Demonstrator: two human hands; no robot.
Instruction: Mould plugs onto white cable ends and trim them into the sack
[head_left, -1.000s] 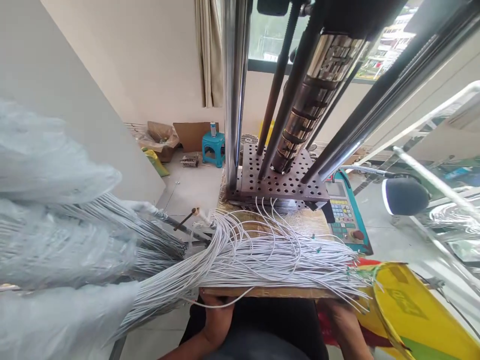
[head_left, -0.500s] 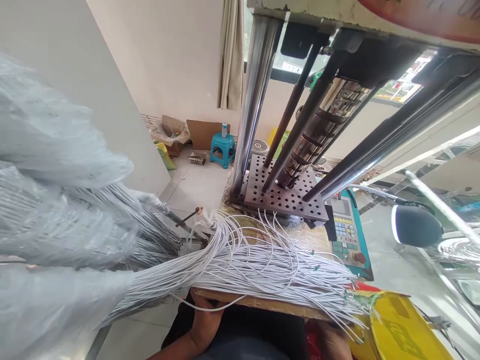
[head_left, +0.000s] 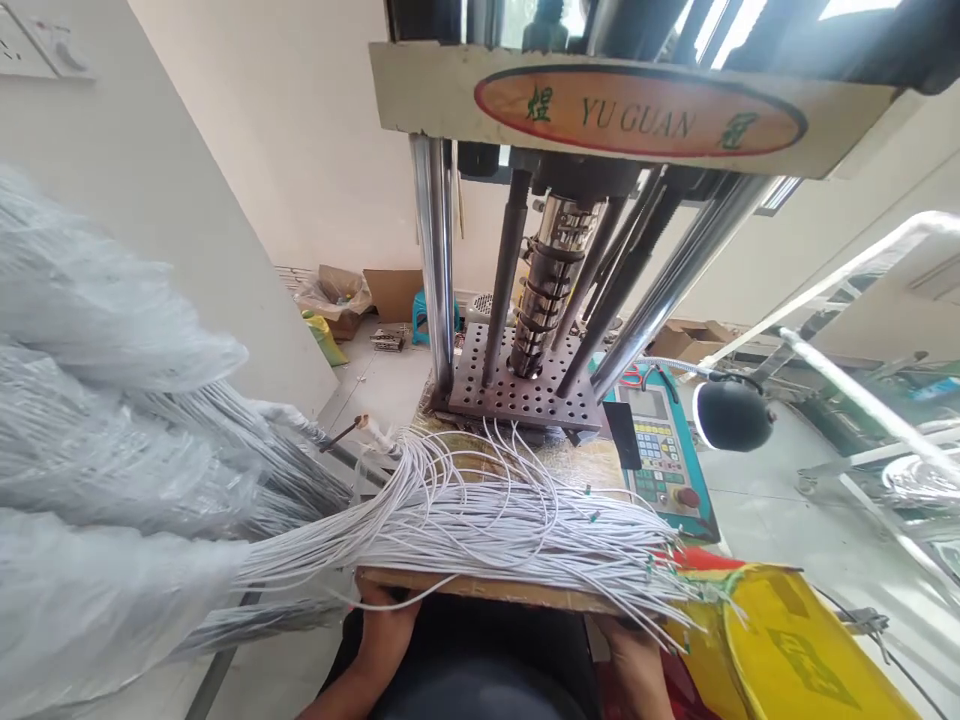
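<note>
A thick bundle of white cables [head_left: 510, 530] lies across a wooden board [head_left: 517, 592], the stripped or green-tipped ends to the right. My left hand [head_left: 386, 630] reaches up to the board's front left corner, touching its underside; a loose cable loops past it. At the front right, my right hand [head_left: 634, 655] is also under the board's edge, below the cable ends. Board and cables hide the fingers of both hands, so their grip cannot be made out. Beyond the cables stands a press-like machine with a perforated metal plate [head_left: 517, 400]; a few cables run to its front edge.
Plastic-wrapped cable bundles [head_left: 105, 430] crowd the left side. To the right are a teal control panel [head_left: 664, 470] with a red knob, a black lamp [head_left: 731, 412] and a yellow bag [head_left: 802, 640]. White metal frames stand farther right. A blue stool [head_left: 431, 315] is at the back.
The view has turned right and tilted up, bringing the machine's labelled crossbar into sight. My right hand shows more clearly now. Both hands remain at the board's edge; the cables keep their arrangement.
</note>
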